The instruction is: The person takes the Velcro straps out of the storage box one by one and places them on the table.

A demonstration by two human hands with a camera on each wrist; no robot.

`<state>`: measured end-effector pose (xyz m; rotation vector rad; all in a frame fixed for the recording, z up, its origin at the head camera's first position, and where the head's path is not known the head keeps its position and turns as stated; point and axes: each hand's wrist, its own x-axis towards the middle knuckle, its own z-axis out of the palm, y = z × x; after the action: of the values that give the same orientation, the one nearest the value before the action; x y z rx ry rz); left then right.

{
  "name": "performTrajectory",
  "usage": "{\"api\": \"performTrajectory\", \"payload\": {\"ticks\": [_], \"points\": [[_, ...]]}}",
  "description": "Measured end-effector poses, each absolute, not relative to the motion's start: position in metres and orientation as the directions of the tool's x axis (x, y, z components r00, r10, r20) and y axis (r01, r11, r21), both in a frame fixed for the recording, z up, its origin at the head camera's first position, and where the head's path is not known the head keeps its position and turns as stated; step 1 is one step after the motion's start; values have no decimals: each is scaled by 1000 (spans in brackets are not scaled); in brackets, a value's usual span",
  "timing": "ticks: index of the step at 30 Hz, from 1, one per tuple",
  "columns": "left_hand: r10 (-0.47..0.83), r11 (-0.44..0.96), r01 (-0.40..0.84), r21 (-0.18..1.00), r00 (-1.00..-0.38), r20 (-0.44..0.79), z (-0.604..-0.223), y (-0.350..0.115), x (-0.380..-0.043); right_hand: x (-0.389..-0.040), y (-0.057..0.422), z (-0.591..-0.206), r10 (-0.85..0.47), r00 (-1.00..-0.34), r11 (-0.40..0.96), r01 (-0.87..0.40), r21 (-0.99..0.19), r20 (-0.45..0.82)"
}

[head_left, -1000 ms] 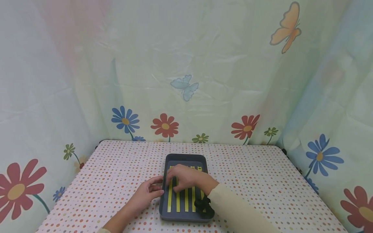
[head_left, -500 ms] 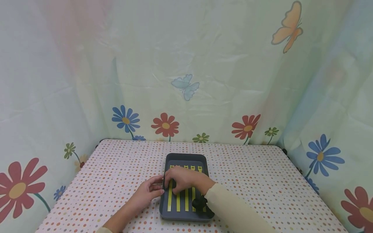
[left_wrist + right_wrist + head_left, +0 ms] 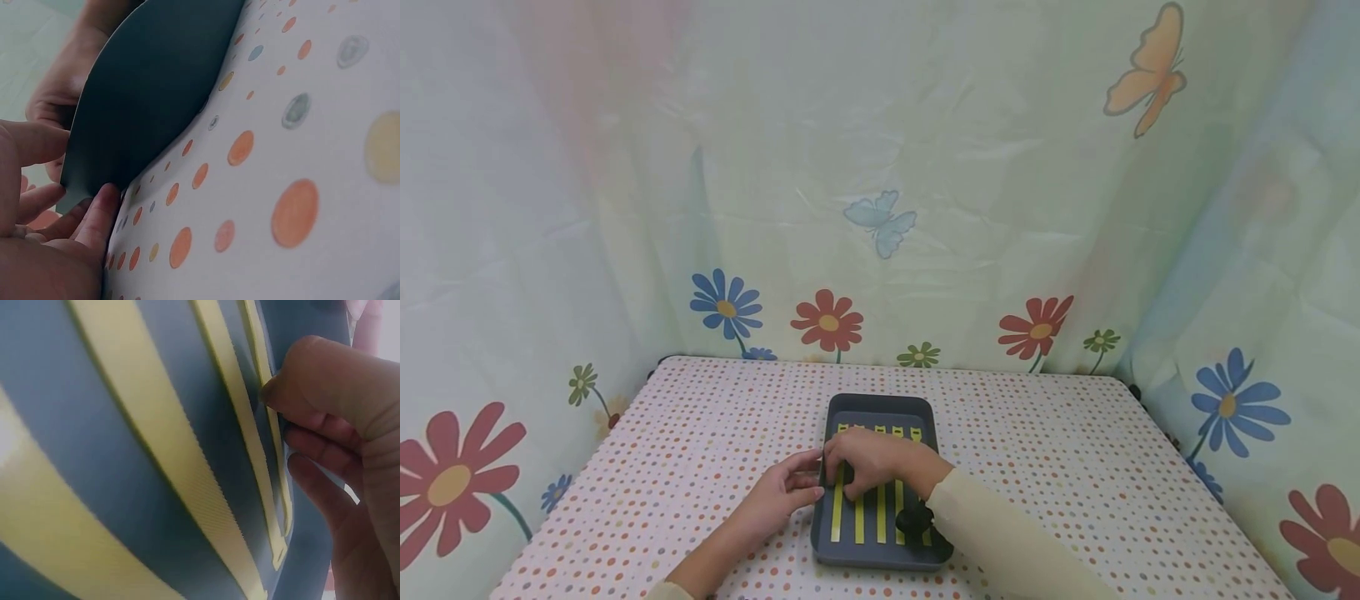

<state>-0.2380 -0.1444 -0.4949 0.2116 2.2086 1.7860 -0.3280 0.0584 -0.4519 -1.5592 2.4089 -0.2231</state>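
A dark grey tray (image 3: 882,561) rests on the table, with several yellow cable ties (image 3: 860,523) lying side by side in it, heads towards the far end. My right hand (image 3: 872,458) reaches in from the right. Its thumb and fingertips pinch the leftmost cable tie (image 3: 837,517), which still lies along the tray floor. Ribbed ties (image 3: 209,494) show close up in the right wrist view. My left hand (image 3: 778,492) is at the tray's left side, its relaxed fingers touching the outer wall (image 3: 144,81). The right hand hides the middle of some ties.
A dotted cloth (image 3: 1037,467) covers the table around the tray. A flower-printed curtain (image 3: 940,283) hangs behind and along both sides. A small black device (image 3: 913,520) at my right wrist hangs over the tray's near right part.
My right hand has shifted slightly left, and its fingers have closed in around the leftmost cable tie. My left hand and the tray have stayed put.
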Motion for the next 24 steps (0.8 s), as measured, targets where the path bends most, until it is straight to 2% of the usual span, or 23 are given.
{"api": "performTrajectory", "payload": {"ticks": [24], "points": [[283,216,-76,973,-949,-137,-496,-143,-240,-339,53,-448,-930,-336,361,-909,-206,-149]]}}
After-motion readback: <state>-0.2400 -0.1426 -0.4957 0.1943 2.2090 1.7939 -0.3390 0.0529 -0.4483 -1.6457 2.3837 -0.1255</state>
